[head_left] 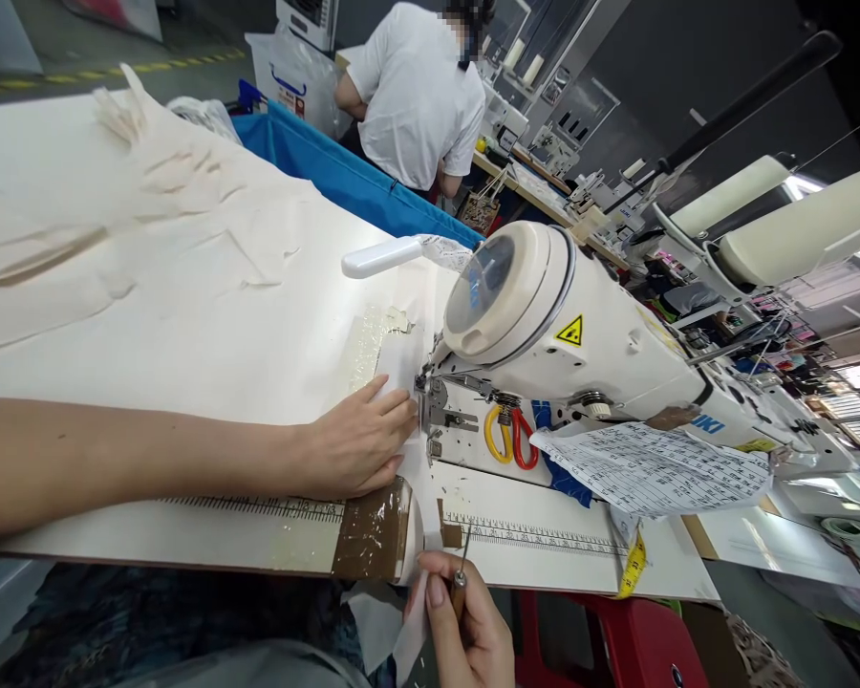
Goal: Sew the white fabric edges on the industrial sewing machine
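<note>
My left hand (pixel 365 438) lies flat, palm down, on white fabric (pixel 399 358) beside the needle area of a white sewing machine (pixel 545 306). Its fingers point toward the presser foot (pixel 421 382). At the table's front edge, my right hand (pixel 465 621) pinches a strip of white fabric (pixel 414 621) between thumb and forefinger. An awl (pixel 459 588) with a wooden handle is also held in that hand, its thin metal tip pointing up. The strip runs from the machine down over the edge.
Red and yellow scissors (pixel 511 438) lie behind a printed paper sheet (pixel 652 468). Cream fabric (pixel 150 220) spreads over the left tabletop. A yellow tape measure (pixel 634 564) hangs at the front edge, above a red stool (pixel 645 640). A person in white (pixel 422 96) is beyond a blue bin (pixel 344 182).
</note>
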`<state>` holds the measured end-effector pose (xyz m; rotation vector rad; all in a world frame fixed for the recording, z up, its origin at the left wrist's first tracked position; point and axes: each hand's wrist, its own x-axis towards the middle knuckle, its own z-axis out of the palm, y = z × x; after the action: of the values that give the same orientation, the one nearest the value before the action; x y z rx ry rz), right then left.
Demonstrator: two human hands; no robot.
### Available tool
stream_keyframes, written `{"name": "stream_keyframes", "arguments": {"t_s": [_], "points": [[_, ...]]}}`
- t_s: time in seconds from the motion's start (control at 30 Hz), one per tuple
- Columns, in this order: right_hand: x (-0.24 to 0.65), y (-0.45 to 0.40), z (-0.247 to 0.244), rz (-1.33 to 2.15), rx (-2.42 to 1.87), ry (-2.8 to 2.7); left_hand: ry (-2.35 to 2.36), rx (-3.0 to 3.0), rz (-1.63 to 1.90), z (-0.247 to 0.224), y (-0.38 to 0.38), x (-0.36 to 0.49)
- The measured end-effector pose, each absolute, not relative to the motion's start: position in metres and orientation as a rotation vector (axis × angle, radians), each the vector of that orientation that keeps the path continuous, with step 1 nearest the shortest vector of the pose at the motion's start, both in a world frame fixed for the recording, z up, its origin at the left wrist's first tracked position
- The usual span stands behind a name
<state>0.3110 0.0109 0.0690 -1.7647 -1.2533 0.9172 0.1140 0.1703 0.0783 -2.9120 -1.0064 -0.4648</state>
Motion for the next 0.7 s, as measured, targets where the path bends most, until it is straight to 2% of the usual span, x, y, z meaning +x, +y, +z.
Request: {"name": "stream_keyframes", "arguments": {"t_s": [0.47,0.7], "points": [[0.296,0.037,0.091,0.929,-1.707,-1.405,-0.949,-2.802,-0.439,0.079,0.178,0.118],[0.279,0.004,0.056,1.401,-1.548,-0.831,-0.979,-2.766,-0.39,0.079,0.184,0.118]]}}
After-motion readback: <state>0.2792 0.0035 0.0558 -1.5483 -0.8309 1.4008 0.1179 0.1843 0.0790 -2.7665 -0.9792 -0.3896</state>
